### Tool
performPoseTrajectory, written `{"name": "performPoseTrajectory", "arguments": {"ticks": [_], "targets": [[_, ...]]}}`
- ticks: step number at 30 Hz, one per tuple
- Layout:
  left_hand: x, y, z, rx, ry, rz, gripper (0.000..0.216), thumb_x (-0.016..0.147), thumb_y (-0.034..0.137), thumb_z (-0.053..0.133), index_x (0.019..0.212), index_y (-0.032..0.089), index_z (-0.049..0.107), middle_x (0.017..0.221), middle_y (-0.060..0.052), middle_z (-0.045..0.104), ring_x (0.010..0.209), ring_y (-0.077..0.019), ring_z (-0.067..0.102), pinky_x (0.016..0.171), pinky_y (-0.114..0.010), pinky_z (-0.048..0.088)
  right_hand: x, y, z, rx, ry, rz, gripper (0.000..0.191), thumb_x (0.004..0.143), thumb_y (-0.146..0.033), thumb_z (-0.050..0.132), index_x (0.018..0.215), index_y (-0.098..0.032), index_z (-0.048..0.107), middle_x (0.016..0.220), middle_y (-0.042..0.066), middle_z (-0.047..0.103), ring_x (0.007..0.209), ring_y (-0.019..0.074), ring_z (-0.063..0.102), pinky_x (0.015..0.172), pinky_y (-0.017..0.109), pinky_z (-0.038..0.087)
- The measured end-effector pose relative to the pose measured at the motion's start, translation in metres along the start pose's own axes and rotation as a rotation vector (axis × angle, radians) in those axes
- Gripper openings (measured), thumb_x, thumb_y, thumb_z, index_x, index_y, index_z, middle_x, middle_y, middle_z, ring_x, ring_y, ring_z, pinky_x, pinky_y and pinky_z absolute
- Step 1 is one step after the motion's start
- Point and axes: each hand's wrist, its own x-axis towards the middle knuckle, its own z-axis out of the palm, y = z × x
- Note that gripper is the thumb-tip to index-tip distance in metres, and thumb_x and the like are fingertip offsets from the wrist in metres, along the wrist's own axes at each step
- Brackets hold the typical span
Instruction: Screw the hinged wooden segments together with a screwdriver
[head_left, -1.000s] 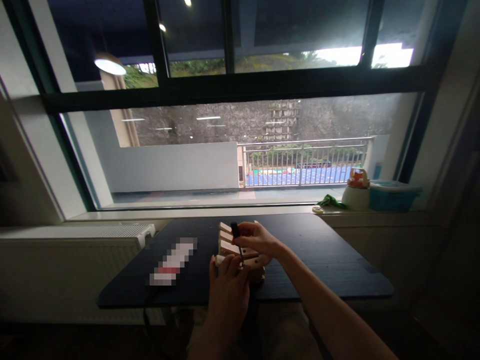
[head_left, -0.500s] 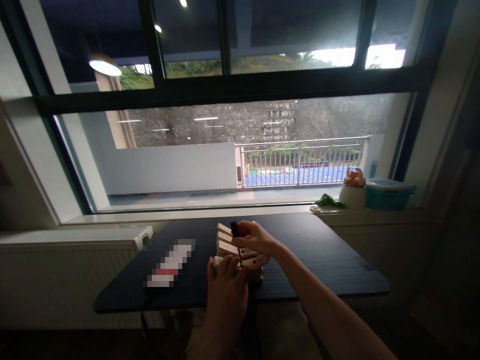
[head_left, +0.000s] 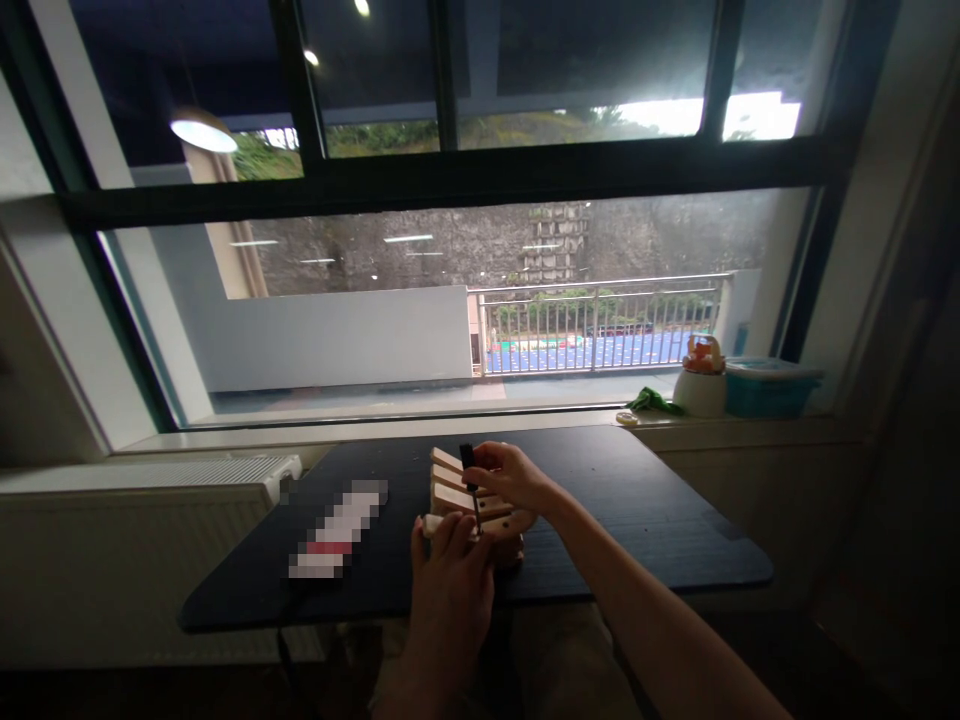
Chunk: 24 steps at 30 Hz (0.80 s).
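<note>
Work appears partway: the black-handled driver [head_left: 468,466] reaches down beside the left hand's [head_left: 454,572] fingertips, though dimness hides whether anything there is fastened. The slatted wooden block [head_left: 452,496] sits just beyond and beneath that hand, on the desk [head_left: 637,520]. The left hand curls over its near end, grip unclear; the right hand [head_left: 510,474], wrist bent, pinches the upright driver's handle.

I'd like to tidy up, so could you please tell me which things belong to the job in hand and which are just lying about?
In use:
black-handled tool, in right hand
wooden piece, held by left hand

Lying about:
crumpled green item
teal box
white container
pixelated item, purpose unclear
</note>
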Motion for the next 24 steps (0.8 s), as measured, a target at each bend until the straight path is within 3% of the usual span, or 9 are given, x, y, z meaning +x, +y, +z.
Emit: {"name": "performPoseTrajectory", "arguments": {"ticks": [4, 9, 15, 24], "targets": [[0.001, 0.001, 0.000, -0.015, 0.003, -0.013, 0.036, 0.076, 0.010, 0.055, 0.106, 0.028, 0.063, 0.120, -0.003, 0.062, 0.119, -0.0274, 0.047, 0.106, -0.060, 0.018, 0.002, 0.005, 0.002, -0.001, 0.040, -0.005, 0.029, 0.069, -0.031, 0.069, 0.093, -0.016, 0.063, 0.074, 0.000, 0.063, 0.069, 0.0136, 0.058, 0.061, 0.025, 0.048], [0.000, 0.000, 0.004, -0.023, 0.031, -0.011, 0.035, 0.076, 0.012, 0.058, 0.106, 0.029, 0.063, 0.119, -0.003, 0.062, 0.118, -0.0270, 0.048, 0.106, -0.059, 0.018, 0.002, 0.002, -0.002, -0.039, 0.037, -0.058, 0.062, 0.071, -0.024, 0.066, 0.129, -0.024, 0.045, 0.064, -0.008, 0.049, 0.055, 0.0075, 0.046, 0.051, 0.021, 0.039], [-0.001, -0.002, 0.007, 0.012, 0.058, 0.005, 0.032, 0.077, 0.013, 0.059, 0.106, 0.027, 0.064, 0.118, -0.005, 0.063, 0.117, -0.0278, 0.049, 0.106, -0.060, 0.019, 0.004, -0.005, -0.011, -0.162, -0.038, -0.118, 0.042, 0.077, -0.027, 0.058, 0.119, -0.019, 0.056, 0.065, -0.005, 0.052, 0.054, 0.0068, 0.042, 0.050, 0.020, 0.036], [0.000, 0.002, 0.000, 0.017, 0.038, 0.001, 0.035, 0.078, 0.010, 0.054, 0.107, 0.025, 0.064, 0.116, -0.006, 0.062, 0.118, -0.0265, 0.049, 0.107, -0.057, 0.020, 0.008, -0.011, -0.009, -0.236, 0.044, -0.173, 0.034, 0.074, -0.031, 0.063, 0.104, -0.015, 0.061, 0.069, -0.002, 0.055, 0.059, 0.0086, 0.045, 0.054, 0.021, 0.039]]}}
